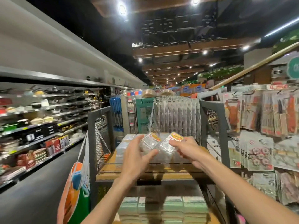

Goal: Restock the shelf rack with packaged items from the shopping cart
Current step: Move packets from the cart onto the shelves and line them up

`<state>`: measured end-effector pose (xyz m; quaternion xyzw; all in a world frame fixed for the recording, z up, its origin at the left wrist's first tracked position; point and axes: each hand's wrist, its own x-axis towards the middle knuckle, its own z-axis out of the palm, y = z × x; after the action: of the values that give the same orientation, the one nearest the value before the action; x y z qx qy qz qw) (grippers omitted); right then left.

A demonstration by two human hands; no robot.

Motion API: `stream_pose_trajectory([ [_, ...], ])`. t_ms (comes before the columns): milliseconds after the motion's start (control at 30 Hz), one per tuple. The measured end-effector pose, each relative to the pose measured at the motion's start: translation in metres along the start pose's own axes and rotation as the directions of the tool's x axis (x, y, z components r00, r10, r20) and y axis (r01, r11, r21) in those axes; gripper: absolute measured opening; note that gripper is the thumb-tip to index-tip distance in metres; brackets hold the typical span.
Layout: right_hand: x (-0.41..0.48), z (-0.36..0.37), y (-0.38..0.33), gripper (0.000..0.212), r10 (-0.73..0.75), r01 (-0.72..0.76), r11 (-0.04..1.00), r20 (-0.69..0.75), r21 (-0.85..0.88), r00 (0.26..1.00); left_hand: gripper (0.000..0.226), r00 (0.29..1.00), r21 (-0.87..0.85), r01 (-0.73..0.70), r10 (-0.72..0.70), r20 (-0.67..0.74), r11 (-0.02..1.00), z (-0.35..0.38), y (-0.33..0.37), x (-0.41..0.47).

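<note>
Two stacks-deep rows of green packs (171,207) lie on the lower level, beneath both forearms, and need no attention. Above them, the left hand (137,157) spans a clear packet (149,141) between its spread fingers and its thumb. The hold looks loose, though blur hides just how firm it is. The right hand (189,151) grips a second packet (169,143), thumb on the label and fingers curled under. The two packets almost touch, and both are in the air over the wooden shelf (108,164) of the shelf rack (92,143).

Just beyond the left hand's fingertips stands a stack of clear boxes (121,148), which seems the natural spot to join. To do this well, I would set the packets down one at a time, labels up and edges squared to that stack, with the left hand tightening first so its packet does not slip. Farther out, past both hands, hanging packs (176,113) crowd the back, so the reach should stay low and short of them. The shopping cart is not in view.
</note>
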<state>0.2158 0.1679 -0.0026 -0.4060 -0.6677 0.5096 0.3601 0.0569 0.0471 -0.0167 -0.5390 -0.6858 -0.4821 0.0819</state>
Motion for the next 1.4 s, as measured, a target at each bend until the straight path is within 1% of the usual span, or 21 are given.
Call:
stream_pose_trajectory([
  [33, 0.008, -0.001, -0.001, 0.051, 0.004, -0.006, 0.997, -0.027, -0.072, 1.0, 0.075, 0.999, 0.117, -0.053, 0.054, -0.005, 0.992, 0.006, -0.002, 0.006],
  [100, 0.021, -0.002, -0.003, 0.049, -0.017, 0.005, 0.979, -0.058, -0.201, 0.998, 0.084, 0.997, 0.322, -0.072, 0.072, 0.014, 0.944, 0.017, -0.008, 0.019],
  [200, 0.037, 0.003, -0.006, 0.046, -0.041, 0.037, 0.941, -0.004, -0.337, 0.999, 0.086, 0.997, 0.576, -0.077, 0.067, 0.038, 0.814, 0.034, -0.021, 0.036],
  [267, 0.048, 0.004, -0.008, 0.046, -0.033, 0.037, 0.912, 0.017, -0.408, 0.999, 0.089, 0.996, 0.689, -0.09, 0.082, 0.046, 0.719, 0.047, -0.026, 0.042],
  [367, 0.063, 0.005, -0.008, 0.034, -0.057, 0.063, 0.879, 0.027, -0.473, 0.998, 0.097, 0.992, 0.759, -0.108, 0.122, 0.038, 0.643, 0.056, -0.034, 0.05],
  [433, 0.071, 0.01, -0.006, 0.031, -0.092, 0.084, 0.875, 0.007, -0.477, 0.996, 0.098, 0.983, 0.798, -0.152, 0.174, 0.059, 0.583, 0.058, -0.038, 0.055],
  [500, 0.073, 0.014, -0.005, 0.029, -0.139, 0.121, 0.859, 0.0, -0.497, 0.99, 0.096, 0.979, 0.822, -0.167, 0.19, 0.073, 0.544, 0.058, -0.037, 0.059],
  [567, 0.071, 0.018, -0.008, 0.026, -0.194, 0.151, 0.84, -0.028, -0.521, 0.981, 0.098, 0.984, 0.83, -0.172, 0.139, 0.115, 0.53, 0.057, -0.031, 0.062],
  [633, 0.076, 0.019, -0.004, 0.023, -0.213, 0.158, 0.835, -0.045, -0.526, 0.976, 0.103, 0.987, 0.84, -0.161, 0.097, 0.13, 0.518, 0.06, -0.029, 0.064],
  [700, 0.082, 0.02, 0.002, 0.034, -0.207, 0.158, 0.841, -0.039, -0.517, 0.978, 0.106, 0.987, 0.85, -0.159, 0.106, 0.122, 0.503, 0.061, -0.027, 0.063],
  [767, 0.089, 0.021, 0.009, 0.04, -0.235, 0.172, 0.833, -0.055, -0.526, 0.97, 0.11, 0.987, 0.85, -0.158, 0.094, 0.128, 0.502, 0.062, -0.025, 0.065],
  [833, 0.093, 0.021, 0.014, 0.041, -0.271, 0.188, 0.831, -0.084, -0.524, 0.959, 0.114, 0.988, 0.84, -0.15, 0.058, 0.141, 0.522, 0.063, -0.026, 0.067],
  [933, 0.09, 0.021, 0.014, 0.031, -0.297, 0.203, 0.817, -0.092, -0.54, 0.95, 0.103, 0.99, 0.787, -0.137, 0.109, 0.089, 0.602, 0.054, -0.032, 0.063],
  [967, 0.086, 0.02, 0.013, 0.037, -0.322, 0.211, 0.799, -0.106, -0.563, 0.941, 0.099, 0.988, 0.755, -0.143, 0.137, 0.072, 0.64, 0.048, -0.034, 0.059],
  [1000, 0.08, 0.021, 0.011, 0.041, -0.373, 0.235, 0.782, -0.132, -0.577, 0.918, 0.095, 0.985, 0.726, -0.149, 0.162, 0.053, 0.672, 0.039, -0.034, 0.054],
  [1033, 0.072, 0.02, 0.007, 0.04, -0.446, 0.285, 0.767, -0.159, -0.575, 0.881, 0.092, 0.979, 0.698, -0.163, 0.199, 0.03, 0.698, 0.029, -0.033, 0.049],
  [1133, 0.026, 0.043, 0.001, 0.023, -0.647, 0.497, 0.7, -0.162, -0.512, 0.745, 0.082, 0.972, 0.615, -0.208, 0.233, 0.04, 0.761, -0.016, -0.041, 0.012],
  [1200, -0.014, 0.071, 0.004, 0.016, -0.722, 0.616, 0.632, -0.068, -0.47, 0.689, 0.074, 0.985, 0.549, -0.162, 0.17, 0.038, 0.82, -0.053, -0.055, -0.02],
  [1267, -0.056, 0.111, 0.016, 0.015, -0.755, 0.715, 0.572, 0.082, -0.403, 0.651, 0.072, 0.999, 0.525, -0.045, 0.047, 0.01, 0.85, -0.093, -0.073, -0.063],
  [1333, -0.094, 0.154, 0.035, 0.017, -0.759, 0.781, 0.539, 0.218, -0.317, 0.613, 0.073, 0.997, 0.547, 0.074, -0.073, -0.023, 0.834, -0.128, -0.095, -0.112],
  [1400, -0.135, 0.202, 0.063, 0.019, -0.72, 0.821, 0.517, 0.397, -0.24, 0.57, 0.072, 0.978, 0.584, 0.202, -0.192, -0.079, 0.786, -0.161, -0.124, -0.173],
])
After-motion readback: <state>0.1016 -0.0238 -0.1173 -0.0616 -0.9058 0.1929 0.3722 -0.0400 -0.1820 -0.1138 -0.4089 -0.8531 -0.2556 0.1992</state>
